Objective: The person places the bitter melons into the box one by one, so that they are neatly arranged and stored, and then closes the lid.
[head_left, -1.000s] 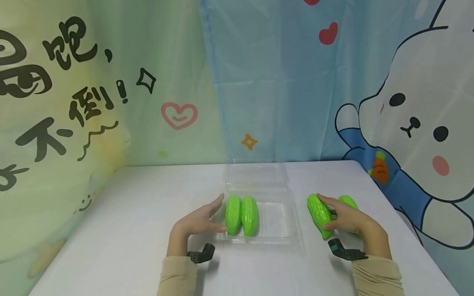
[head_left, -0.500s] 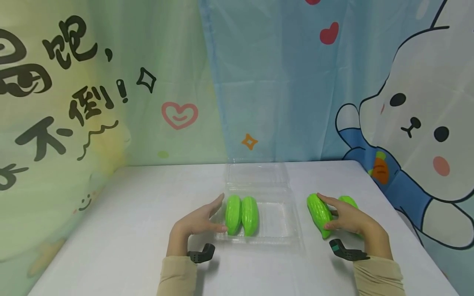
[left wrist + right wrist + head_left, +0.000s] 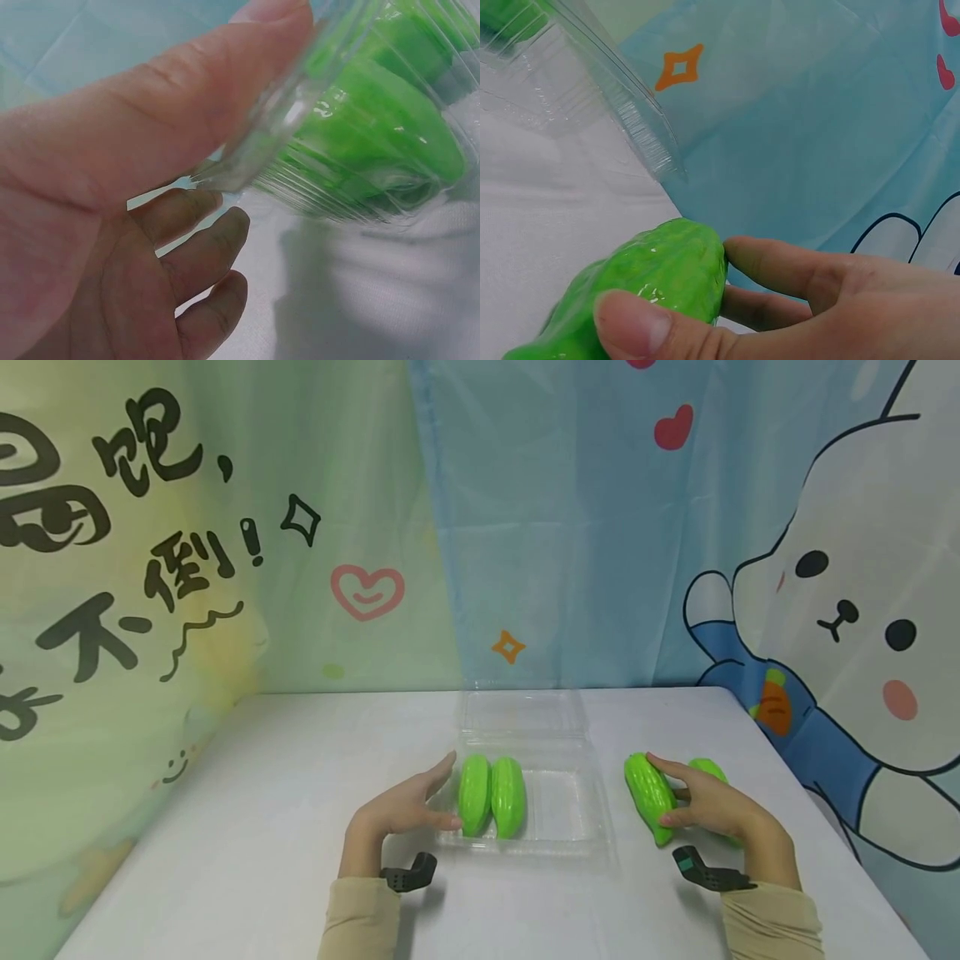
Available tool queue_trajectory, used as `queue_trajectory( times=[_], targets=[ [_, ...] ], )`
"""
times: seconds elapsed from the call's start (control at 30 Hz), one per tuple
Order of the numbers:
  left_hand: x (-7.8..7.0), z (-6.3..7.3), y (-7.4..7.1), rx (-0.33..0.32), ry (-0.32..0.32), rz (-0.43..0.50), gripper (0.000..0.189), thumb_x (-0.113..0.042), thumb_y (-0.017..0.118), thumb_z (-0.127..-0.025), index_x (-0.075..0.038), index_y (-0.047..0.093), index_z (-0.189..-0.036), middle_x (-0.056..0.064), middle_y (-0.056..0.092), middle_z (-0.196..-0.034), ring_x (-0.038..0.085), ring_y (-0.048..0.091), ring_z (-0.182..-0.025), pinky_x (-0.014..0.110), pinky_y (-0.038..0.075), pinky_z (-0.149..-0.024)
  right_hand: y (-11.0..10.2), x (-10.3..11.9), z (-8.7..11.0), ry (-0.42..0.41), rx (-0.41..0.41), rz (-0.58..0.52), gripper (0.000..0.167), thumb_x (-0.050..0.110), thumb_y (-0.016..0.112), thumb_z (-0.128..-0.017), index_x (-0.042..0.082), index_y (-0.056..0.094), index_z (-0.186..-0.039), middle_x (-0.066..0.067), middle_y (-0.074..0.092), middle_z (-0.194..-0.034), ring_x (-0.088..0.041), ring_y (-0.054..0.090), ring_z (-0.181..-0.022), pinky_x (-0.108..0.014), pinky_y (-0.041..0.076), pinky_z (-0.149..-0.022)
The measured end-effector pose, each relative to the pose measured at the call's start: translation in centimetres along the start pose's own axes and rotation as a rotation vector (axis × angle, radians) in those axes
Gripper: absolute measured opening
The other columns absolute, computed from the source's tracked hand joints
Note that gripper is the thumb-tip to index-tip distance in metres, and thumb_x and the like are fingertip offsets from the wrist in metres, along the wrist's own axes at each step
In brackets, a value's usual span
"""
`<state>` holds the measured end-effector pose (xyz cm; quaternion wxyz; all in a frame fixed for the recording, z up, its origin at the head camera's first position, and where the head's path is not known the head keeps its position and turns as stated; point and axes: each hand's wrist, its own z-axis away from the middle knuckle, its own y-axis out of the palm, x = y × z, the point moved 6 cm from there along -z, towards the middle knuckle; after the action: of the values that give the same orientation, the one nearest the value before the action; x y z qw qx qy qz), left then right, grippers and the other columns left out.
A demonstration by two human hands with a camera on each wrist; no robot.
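Note:
Two bright green toy bitter melons [image 3: 507, 797] lie side by side at the left of a clear plastic box [image 3: 562, 806], whose lid [image 3: 522, 713] is folded back behind it. My left hand [image 3: 405, 804] holds the box's left rim, its thumb over the edge and the other fingers outside. In the left wrist view three of these fingers curve loosely below the rim. To the right of the box, my right hand [image 3: 708, 802] grips another green bitter melon [image 3: 660, 270] between thumb and fingers. Partly hidden behind that hand is a further green bitter melon [image 3: 707, 767].
A white table [image 3: 247, 827] carries everything, with a printed curtain [image 3: 525, 527] hanging behind it. Dark cameras sit on both wrists, the left one [image 3: 409, 873] near the box's front left corner.
The head view has shifted slightly, so the scene sits a little further right. Both hands keep their holds, with the melons in the same places.

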<state>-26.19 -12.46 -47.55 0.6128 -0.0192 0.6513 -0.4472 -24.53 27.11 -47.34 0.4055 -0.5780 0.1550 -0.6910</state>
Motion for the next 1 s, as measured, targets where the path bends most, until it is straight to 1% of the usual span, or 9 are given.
queue_trajectory(
  times=[0.33,0.5,0.63,0.73,0.83,1.0],
  targets=[
    [0.0,0.0,0.0,-0.002,-0.011,-0.009,0.105,-0.037,0.076,-0.078,-0.012,0.009,-0.154,0.01,0.014,-0.159,0.031,0.024,-0.144,0.046,0.023,-0.118,-0.2,0.0,0.3,0.001,0.004,0.013,0.105,0.028,0.08,-0.072,0.014,0.016,-0.153,-0.033,0.017,-0.152,-0.056,0.029,-0.131,-0.072,0.029,-0.1],
    [0.0,0.1,-0.1,0.002,-0.008,-0.009,0.104,-0.036,0.076,-0.078,-0.012,0.009,-0.154,0.01,0.014,-0.159,0.032,0.024,-0.144,0.046,0.024,-0.118,-0.3,-0.2,0.4,0.009,0.013,-0.014,0.106,0.028,0.08,-0.072,0.014,0.014,-0.153,-0.034,0.015,-0.151,-0.057,0.027,-0.132,-0.071,0.03,-0.101],
    [0.0,0.0,-0.1,0.001,-0.003,-0.008,0.104,-0.037,0.076,-0.078,-0.011,0.009,-0.154,0.012,0.015,-0.159,0.033,0.025,-0.143,0.047,0.024,-0.117,-0.5,-0.2,0.5,-0.003,0.002,-0.009,0.108,0.029,0.081,-0.07,0.015,0.014,-0.154,-0.034,0.016,-0.151,-0.059,0.021,-0.132,-0.073,0.028,-0.1],
    [0.1,-0.1,-0.1,0.005,-0.005,-0.011,0.105,-0.038,0.076,-0.078,-0.012,0.008,-0.154,0.011,0.014,-0.159,0.033,0.025,-0.143,0.047,0.024,-0.117,-0.7,-0.1,0.4,-0.01,-0.009,0.001,0.108,0.03,0.081,-0.07,0.016,0.014,-0.154,-0.033,0.017,-0.152,-0.059,0.019,-0.133,-0.074,0.026,-0.1],
    [0.3,-0.1,0.0,0.01,-0.009,-0.013,0.105,-0.038,0.076,-0.078,-0.012,0.008,-0.154,0.009,0.013,-0.159,0.031,0.024,-0.144,0.045,0.024,-0.118,-0.8,0.0,0.5,-0.013,-0.017,0.012,0.108,0.032,0.081,-0.07,0.017,0.014,-0.154,-0.032,0.018,-0.152,-0.058,0.02,-0.134,-0.074,0.026,-0.1],
    [0.3,-0.2,0.0,0.007,-0.008,-0.013,0.105,-0.037,0.076,-0.078,-0.012,0.009,-0.154,0.01,0.013,-0.159,0.031,0.024,-0.144,0.046,0.023,-0.118,-1.0,0.4,0.8,-0.037,-0.022,0.014,0.107,0.032,0.08,-0.072,0.015,0.014,-0.154,-0.031,0.017,-0.153,-0.058,0.022,-0.132,-0.072,0.029,-0.1]
  ],
)
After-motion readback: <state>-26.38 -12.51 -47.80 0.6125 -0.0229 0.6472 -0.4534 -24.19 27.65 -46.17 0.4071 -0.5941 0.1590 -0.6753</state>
